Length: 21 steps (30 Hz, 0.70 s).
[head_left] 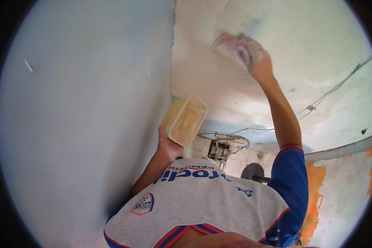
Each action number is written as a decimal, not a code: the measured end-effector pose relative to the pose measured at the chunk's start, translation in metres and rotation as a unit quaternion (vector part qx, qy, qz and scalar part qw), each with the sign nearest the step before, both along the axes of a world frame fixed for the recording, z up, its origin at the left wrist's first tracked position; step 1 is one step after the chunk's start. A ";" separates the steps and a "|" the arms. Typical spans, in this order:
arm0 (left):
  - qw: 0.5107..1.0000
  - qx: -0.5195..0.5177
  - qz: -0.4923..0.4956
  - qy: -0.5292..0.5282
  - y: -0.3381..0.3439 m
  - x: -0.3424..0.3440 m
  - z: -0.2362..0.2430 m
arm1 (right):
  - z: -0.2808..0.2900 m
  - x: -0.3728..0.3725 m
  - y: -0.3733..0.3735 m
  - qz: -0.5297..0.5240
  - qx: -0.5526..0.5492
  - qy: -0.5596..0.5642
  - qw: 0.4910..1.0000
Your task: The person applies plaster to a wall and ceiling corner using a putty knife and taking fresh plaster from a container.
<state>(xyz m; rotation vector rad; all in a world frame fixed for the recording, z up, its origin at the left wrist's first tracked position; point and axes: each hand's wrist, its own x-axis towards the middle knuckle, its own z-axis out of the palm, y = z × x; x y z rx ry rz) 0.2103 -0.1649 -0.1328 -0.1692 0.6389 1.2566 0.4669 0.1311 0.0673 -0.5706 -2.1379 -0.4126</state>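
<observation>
- Tub point(172, 112) in left hand point(168, 148), fingers clamped on its near end; mouth turned toward the head camera, probably to keep the inside within easy reach.
- Right hand point(256, 53), blurred and white-smeared, clamped on pinkish-white block point(228, 42), up at the pale wall point(219, 82); arm outstretched, likely for reach.
- Inside tub: tan-coloured bottom, one yellowish patch; whether that is contents or staining, cannot tell.

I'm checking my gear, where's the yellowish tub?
In the head view, the tub is near mid-picture, in the left hand, with the bluish wall to its left.
</observation>
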 end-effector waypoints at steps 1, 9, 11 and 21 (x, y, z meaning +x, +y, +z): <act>1.000 0.007 -0.004 -0.002 0.001 -0.003 -0.001 | 0.008 0.006 -0.002 -0.027 -0.036 0.093 0.995; 1.000 0.011 -0.003 -0.004 -0.005 -0.009 -0.014 | 0.000 0.006 -0.010 0.004 -0.029 0.045 0.999; 1.000 0.008 -0.004 -0.003 -0.004 -0.008 -0.010 | 0.004 0.008 -0.008 -0.077 -0.062 0.109 0.989; 1.000 -0.020 0.014 -0.010 -0.024 -0.003 -0.021 | 0.011 0.001 -0.027 -0.058 -0.043 0.139 0.988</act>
